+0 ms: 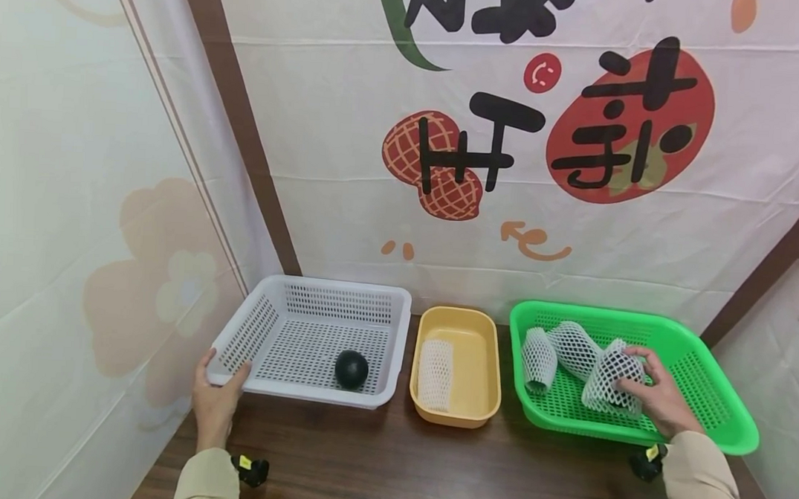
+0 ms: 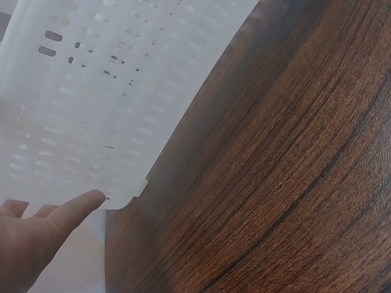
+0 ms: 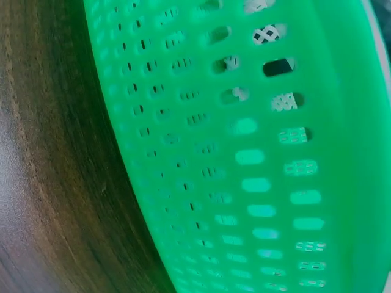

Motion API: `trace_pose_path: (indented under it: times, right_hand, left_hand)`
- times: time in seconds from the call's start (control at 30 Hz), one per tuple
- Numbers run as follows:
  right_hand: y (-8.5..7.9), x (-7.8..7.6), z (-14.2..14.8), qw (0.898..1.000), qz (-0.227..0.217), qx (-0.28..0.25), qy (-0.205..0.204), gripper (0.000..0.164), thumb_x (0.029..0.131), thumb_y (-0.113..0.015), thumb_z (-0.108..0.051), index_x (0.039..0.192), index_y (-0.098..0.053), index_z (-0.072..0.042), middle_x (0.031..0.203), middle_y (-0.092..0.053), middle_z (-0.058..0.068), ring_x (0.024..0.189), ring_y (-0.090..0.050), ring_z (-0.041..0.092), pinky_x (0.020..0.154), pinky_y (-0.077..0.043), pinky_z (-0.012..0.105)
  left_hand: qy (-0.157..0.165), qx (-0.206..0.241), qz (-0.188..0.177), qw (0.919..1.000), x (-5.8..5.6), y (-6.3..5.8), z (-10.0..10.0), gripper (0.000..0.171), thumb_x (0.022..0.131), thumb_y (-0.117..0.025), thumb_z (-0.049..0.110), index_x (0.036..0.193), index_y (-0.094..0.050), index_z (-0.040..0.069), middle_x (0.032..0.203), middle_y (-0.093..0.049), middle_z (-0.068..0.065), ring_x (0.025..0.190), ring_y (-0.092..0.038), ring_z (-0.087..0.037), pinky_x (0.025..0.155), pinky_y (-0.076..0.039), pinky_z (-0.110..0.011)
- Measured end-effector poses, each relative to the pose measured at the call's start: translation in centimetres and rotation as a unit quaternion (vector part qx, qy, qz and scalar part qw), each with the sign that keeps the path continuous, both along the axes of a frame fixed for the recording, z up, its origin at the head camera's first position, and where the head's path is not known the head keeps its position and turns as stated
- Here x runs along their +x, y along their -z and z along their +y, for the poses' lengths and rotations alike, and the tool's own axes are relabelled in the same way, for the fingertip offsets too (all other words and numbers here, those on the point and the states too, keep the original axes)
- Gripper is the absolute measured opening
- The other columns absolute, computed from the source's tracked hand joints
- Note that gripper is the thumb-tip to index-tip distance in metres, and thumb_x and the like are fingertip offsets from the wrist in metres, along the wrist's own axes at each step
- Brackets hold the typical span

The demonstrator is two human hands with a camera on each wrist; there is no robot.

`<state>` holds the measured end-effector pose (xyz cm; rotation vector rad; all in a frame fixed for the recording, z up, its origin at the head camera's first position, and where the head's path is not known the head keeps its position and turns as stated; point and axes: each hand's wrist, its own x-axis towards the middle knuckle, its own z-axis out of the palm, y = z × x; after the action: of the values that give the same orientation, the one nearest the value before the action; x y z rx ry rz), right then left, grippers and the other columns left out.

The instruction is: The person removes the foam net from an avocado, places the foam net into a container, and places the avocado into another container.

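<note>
My left hand [image 1: 217, 401] holds the near left corner of a white perforated basket [image 1: 313, 396]. In the left wrist view its thumb [image 2: 82, 206] lies along the outer wall, the other fingers round the corner. A round blackish ball [image 1: 351, 369] sits in that basket. On the right, my right hand [image 1: 664, 399] grips a white foam net sleeve [image 1: 611, 381] inside a green basket [image 1: 719, 435], with dark showing through its mesh. Two more foam net sleeves, one upright-looking at left [image 1: 538, 356] and one behind [image 1: 574, 348], lie beside it. The right wrist view hides that hand behind the basket wall [image 3: 201, 140].
Between the two baskets stands a small yellow tray [image 1: 476, 413] with a flat white foam net [image 1: 436, 374] along its left side. All stand on a dark wooden table [image 1: 430, 467]. A printed curtain [image 1: 333, 232] hangs right behind them, with pale fabric at both sides.
</note>
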<state>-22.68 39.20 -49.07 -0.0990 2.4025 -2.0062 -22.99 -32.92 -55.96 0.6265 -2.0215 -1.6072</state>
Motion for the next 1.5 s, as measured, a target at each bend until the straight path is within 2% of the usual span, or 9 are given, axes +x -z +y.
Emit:
trace_pose_path:
  times: [0.3, 0.5, 0.7, 0.73, 0.83, 0.93, 1.13, 1.33, 1.5]
  right_hand:
    - [-0.3, 0.3, -0.2, 1.0, 0.014, -0.02, -0.014, 0.054, 0.093, -0.059, 0.004, 0.134, -0.037, -0.023, 0.121, -0.037, 0.01, 0.092, -0.058, 0.012, 0.066, -0.059, 0.038]
    - [-0.4, 0.6, -0.7, 0.998, 0.037, -0.046, -0.029, 0.055, 0.091, -0.059, 0.009, 0.133, -0.039, -0.02, 0.118, -0.041, 0.006, 0.091, -0.06, 0.013, 0.064, -0.06, 0.037]
    - [-0.3, 0.9, -1.2, 0.996, 0.053, -0.054, -0.038, 0.055, 0.09, -0.058, 0.012, 0.133, -0.039, -0.016, 0.118, -0.042, 0.01, 0.088, -0.06, 0.014, 0.062, -0.059, 0.036]
    - [-0.3, 1.0, -1.2, 0.996, 0.053, -0.057, -0.037, 0.055, 0.09, -0.058, 0.012, 0.133, -0.038, -0.016, 0.117, -0.041, 0.011, 0.087, -0.06, 0.015, 0.062, -0.059, 0.036]
    - [-0.5, 1.2, -1.5, 0.995, 0.057, -0.066, -0.038, 0.055, 0.089, -0.057, 0.013, 0.133, -0.038, -0.015, 0.117, -0.041, 0.014, 0.087, -0.06, 0.015, 0.061, -0.059, 0.036]
    - [-0.6, 1.4, -1.7, 0.995, 0.061, -0.07, -0.04, 0.055, 0.09, -0.056, 0.014, 0.132, -0.037, -0.015, 0.117, -0.042, 0.011, 0.088, -0.061, 0.015, 0.062, -0.059, 0.036]
    - [-0.7, 1.5, -2.1, 0.995, 0.065, -0.071, -0.037, 0.056, 0.089, -0.057, 0.013, 0.132, -0.037, -0.016, 0.117, -0.041, 0.007, 0.089, -0.061, 0.014, 0.062, -0.059, 0.035]
    - [-0.8, 1.8, -2.2, 0.995, 0.061, -0.07, -0.03, 0.057, 0.089, -0.057, 0.013, 0.133, -0.037, -0.018, 0.121, -0.037, 0.008, 0.09, -0.06, 0.013, 0.063, -0.059, 0.036]
    - [-0.8, 1.9, -2.3, 0.994, 0.066, -0.079, -0.029, 0.057, 0.089, -0.056, 0.014, 0.133, -0.037, -0.018, 0.124, -0.033, 0.012, 0.092, -0.06, 0.014, 0.064, -0.06, 0.036]
  left_hand:
    - [0.005, 0.012, 0.014, 0.9998, 0.4, -1.0, 0.6, 0.088, 0.08, -0.081, 0.031, 0.152, -0.03, 0.023, 0.139, -0.044, -0.02, 0.114, -0.051, -0.028, 0.075, -0.056, -0.019]
    - [0.008, 0.026, 0.004, 0.9996, -0.1, -0.2, 0.0, 0.09, 0.079, -0.082, 0.034, 0.151, -0.028, 0.028, 0.138, -0.045, -0.015, 0.109, -0.053, -0.021, 0.071, -0.055, -0.015]
    - [0.008, 0.029, -0.007, 0.9995, -1.2, 1.8, -1.4, 0.094, 0.075, -0.082, 0.044, 0.151, -0.027, 0.033, 0.138, -0.044, -0.014, 0.109, -0.054, -0.024, 0.067, -0.055, -0.014]
    - [0.01, 0.023, -0.007, 0.9997, -1.2, 1.9, -1.5, 0.096, 0.074, -0.082, 0.046, 0.151, -0.027, 0.032, 0.138, -0.044, -0.015, 0.109, -0.054, -0.025, 0.068, -0.056, -0.017]
    - [0.016, 0.02, -0.024, 0.9994, 0.3, -1.3, 0.3, 0.093, 0.081, -0.079, 0.037, 0.154, -0.023, 0.024, 0.14, -0.041, -0.019, 0.111, -0.053, -0.027, 0.073, -0.056, -0.018]
    - [0.017, 0.008, -0.03, 0.9994, 0.9, -2.6, 1.1, 0.09, 0.085, -0.076, 0.032, 0.154, -0.019, 0.019, 0.141, -0.041, -0.021, 0.113, -0.051, -0.032, 0.078, -0.056, -0.023]
    - [0.01, 0.015, -0.022, 0.9996, 0.5, -1.6, 0.7, 0.092, 0.082, -0.079, 0.034, 0.154, -0.023, 0.022, 0.138, -0.042, -0.022, 0.108, -0.054, -0.029, 0.081, -0.058, -0.034]
    - [0.006, -0.023, -0.049, 0.9985, -0.4, 0.0, -0.4, 0.094, 0.08, -0.076, 0.049, 0.154, -0.02, 0.03, 0.146, -0.039, -0.016, 0.125, -0.045, -0.032, 0.102, -0.045, -0.034]
    - [0.004, -0.027, -0.038, 0.9989, 0.4, -1.4, 0.3, 0.095, 0.083, -0.076, 0.041, 0.155, -0.019, 0.018, 0.148, -0.036, -0.021, 0.13, -0.038, -0.039, 0.111, -0.03, -0.052]
